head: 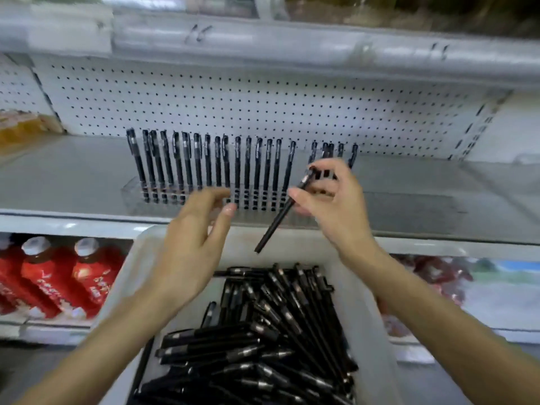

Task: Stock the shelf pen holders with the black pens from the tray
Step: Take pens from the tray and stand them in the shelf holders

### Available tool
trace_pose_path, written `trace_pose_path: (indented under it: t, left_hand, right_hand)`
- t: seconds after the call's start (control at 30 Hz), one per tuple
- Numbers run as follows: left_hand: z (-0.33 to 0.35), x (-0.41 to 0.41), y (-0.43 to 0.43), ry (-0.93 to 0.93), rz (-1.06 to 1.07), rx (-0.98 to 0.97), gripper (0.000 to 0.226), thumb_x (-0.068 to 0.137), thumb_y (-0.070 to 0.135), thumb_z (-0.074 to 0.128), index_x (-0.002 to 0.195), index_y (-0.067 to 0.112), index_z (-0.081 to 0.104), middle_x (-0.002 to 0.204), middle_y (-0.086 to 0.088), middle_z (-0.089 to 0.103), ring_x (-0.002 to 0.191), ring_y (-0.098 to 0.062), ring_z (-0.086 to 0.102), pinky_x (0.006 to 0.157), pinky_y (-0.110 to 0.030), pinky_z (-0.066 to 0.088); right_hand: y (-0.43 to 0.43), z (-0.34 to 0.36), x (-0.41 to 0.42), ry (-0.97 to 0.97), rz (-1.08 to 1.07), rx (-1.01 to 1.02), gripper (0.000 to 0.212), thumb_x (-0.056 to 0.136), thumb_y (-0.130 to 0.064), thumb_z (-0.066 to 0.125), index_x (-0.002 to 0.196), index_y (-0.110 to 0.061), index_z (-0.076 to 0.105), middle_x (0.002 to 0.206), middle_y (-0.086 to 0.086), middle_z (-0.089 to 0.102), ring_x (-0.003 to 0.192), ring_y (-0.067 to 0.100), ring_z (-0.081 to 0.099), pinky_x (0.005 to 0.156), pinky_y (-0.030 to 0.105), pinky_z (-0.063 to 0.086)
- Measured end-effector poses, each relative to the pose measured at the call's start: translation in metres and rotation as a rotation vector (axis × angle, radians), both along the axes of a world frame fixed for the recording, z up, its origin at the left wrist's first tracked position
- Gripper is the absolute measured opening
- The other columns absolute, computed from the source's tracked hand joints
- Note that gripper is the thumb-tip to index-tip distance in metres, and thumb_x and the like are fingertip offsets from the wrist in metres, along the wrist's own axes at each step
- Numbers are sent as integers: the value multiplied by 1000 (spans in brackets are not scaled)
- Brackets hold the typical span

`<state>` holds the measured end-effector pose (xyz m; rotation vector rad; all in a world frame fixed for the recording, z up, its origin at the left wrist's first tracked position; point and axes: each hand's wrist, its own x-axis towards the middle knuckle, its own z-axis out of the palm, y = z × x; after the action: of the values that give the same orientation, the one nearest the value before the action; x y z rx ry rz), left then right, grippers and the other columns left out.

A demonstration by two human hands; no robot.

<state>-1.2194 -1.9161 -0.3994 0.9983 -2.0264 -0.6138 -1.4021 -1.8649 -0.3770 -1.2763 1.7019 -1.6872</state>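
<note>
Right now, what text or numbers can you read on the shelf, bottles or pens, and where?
"11", possibly, handwritten on the upper shelf strip; similar blurred mark further right.
Red bottles: white label print, too blurred to read.
Black pens in the tray: no legible print.

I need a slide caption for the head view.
Right hand holds one black pen above the tray, before the shelf holder; left hand open.

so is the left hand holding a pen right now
No, the left hand hovers empty with relaxed fingers; only the right hand pinches a black pen.
</note>
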Motion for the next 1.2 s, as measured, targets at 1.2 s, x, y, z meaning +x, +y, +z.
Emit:
trace_pose_path:
  t: [1.2]
  left_hand:
    - [-37,-124,-22,-646,-266,-401,59,96,51,21,136,16,47,137,1,51,128,-15,46,106,-33,21]
  right_hand:
    - [-38,1,-174,383,-7,252,31,66,-21,84,80,-22,57,82,0,68,75,14,66,82,35,54]
